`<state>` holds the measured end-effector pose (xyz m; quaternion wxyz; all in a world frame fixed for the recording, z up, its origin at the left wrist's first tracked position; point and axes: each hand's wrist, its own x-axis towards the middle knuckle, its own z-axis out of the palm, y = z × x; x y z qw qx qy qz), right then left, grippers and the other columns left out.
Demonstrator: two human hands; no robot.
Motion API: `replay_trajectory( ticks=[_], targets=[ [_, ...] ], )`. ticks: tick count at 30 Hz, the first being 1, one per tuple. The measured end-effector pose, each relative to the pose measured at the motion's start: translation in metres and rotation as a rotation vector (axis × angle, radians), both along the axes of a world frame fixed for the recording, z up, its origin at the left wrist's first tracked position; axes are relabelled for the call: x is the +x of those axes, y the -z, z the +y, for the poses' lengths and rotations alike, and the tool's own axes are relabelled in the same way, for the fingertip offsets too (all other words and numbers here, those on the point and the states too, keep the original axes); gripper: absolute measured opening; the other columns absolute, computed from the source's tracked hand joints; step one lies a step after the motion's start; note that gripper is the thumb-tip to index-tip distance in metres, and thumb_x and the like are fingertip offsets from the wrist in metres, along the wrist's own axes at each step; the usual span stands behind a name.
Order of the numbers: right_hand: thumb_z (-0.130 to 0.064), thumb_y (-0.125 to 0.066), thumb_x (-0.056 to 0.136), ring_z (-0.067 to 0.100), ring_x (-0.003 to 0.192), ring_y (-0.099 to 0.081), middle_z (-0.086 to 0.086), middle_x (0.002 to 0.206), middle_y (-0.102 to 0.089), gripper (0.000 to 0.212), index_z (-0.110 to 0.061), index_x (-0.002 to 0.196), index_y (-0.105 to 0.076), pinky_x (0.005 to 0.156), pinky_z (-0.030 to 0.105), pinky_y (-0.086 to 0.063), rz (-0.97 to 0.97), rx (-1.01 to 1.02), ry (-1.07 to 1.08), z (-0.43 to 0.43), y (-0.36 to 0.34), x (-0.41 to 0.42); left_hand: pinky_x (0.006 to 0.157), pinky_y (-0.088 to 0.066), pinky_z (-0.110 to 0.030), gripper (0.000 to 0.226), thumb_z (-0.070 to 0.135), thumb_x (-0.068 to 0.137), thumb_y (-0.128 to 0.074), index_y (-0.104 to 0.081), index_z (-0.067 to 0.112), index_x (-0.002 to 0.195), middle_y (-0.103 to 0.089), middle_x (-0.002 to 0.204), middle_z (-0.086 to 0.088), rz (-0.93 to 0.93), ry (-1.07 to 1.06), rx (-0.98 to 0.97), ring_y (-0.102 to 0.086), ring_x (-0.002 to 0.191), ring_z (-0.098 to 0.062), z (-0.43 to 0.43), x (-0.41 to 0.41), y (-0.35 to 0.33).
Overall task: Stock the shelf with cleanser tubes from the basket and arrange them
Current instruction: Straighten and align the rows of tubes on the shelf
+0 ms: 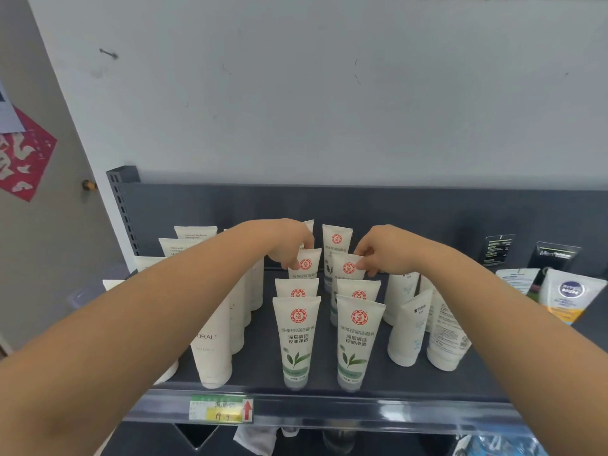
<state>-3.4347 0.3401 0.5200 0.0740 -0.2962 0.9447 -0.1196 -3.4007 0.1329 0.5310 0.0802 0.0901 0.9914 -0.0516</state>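
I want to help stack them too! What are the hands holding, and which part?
The left hand pinches the left row's third tube, the right hand the right row's third tube, each by its flat top edge.

On my feed, each of the front pair of cleanser tubes carries a red round 大宝 seal above 绿茶控油洁面乳 and 深层清洁 控油净透. Left of that pair a plain white tube reads "ORAL", its first letters hidden. Far right of the pair an orange-banded tube shows "MEN" in a blue disc, and a black pack behind it reads "Men". Below the pair, a price tag on the shelf rail bears a red arrow and handwriting I cannot read.
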Motion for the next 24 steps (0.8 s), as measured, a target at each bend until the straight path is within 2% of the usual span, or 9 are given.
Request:
replay_trajectory(
  ticks=[1,5,8,13,17,24],
  targets=[
    [-0.024,-0.062,0.094,0.001,0.072,-0.068,-0.016,0.084,-0.067,0.017,-0.017,0.105,-0.072,0.067,0.017,-0.047,-0.014,-0.003,-0.005,0.003,0.0,0.002,0.09,-0.046,-0.029,0.047,0.02,0.089,-0.069,-0.054,0.019,0.133,-0.058,0.129,-0.001,-0.015,0.017,-0.009,-0.054,0.106,-0.017,0.0,0.004,-0.002],
    [-0.026,-0.062,0.093,0.001,0.076,-0.069,-0.012,0.098,-0.073,0.02,-0.02,0.109,-0.073,0.074,0.018,-0.053,-0.031,-0.002,-0.027,0.012,0.001,0.008,0.092,-0.047,-0.029,0.042,0.022,0.088,-0.07,-0.058,0.021,0.128,-0.059,0.128,0.001,-0.027,0.048,-0.017,-0.055,0.108,-0.016,-0.002,0.016,-0.002],
    [-0.027,-0.062,0.093,0.002,0.076,-0.069,-0.011,0.1,-0.073,0.021,-0.022,0.109,-0.074,0.073,0.016,-0.052,-0.043,-0.009,-0.04,0.015,0.001,0.012,0.093,-0.048,-0.029,0.039,0.023,0.088,-0.07,-0.06,0.022,0.125,-0.061,0.124,0.003,-0.032,0.059,-0.015,-0.056,0.105,-0.014,-0.001,0.022,-0.002],
    [-0.03,-0.061,0.094,0.003,0.075,-0.069,-0.012,0.101,-0.073,0.022,-0.023,0.109,-0.074,0.069,0.014,-0.052,-0.044,-0.003,-0.057,0.014,0.001,0.015,0.082,-0.044,-0.023,0.03,0.022,0.089,-0.068,-0.064,0.024,0.119,-0.062,0.116,0.008,-0.049,0.082,0.011,-0.053,0.097,-0.009,-0.004,0.029,-0.004],
    [-0.028,-0.06,0.094,0.003,0.074,-0.07,-0.01,0.101,-0.074,0.022,-0.023,0.11,-0.074,0.073,0.018,-0.055,-0.065,-0.007,-0.049,0.015,0.0,0.016,0.091,-0.048,-0.026,0.032,0.022,0.089,-0.068,-0.064,0.024,0.121,-0.063,0.12,0.005,-0.022,0.069,0.029,-0.054,0.098,-0.009,-0.006,0.031,0.001],
    [-0.03,-0.062,0.093,0.009,0.083,-0.07,-0.009,0.106,-0.073,0.024,-0.022,0.113,-0.073,0.081,0.025,-0.057,-0.055,-0.068,-0.026,0.013,0.005,0.016,0.09,-0.047,-0.025,0.031,0.023,0.09,-0.067,-0.064,0.021,0.121,-0.065,0.12,0.002,0.041,0.073,0.031,-0.058,0.101,-0.012,-0.004,0.03,0.005]
  ],
)
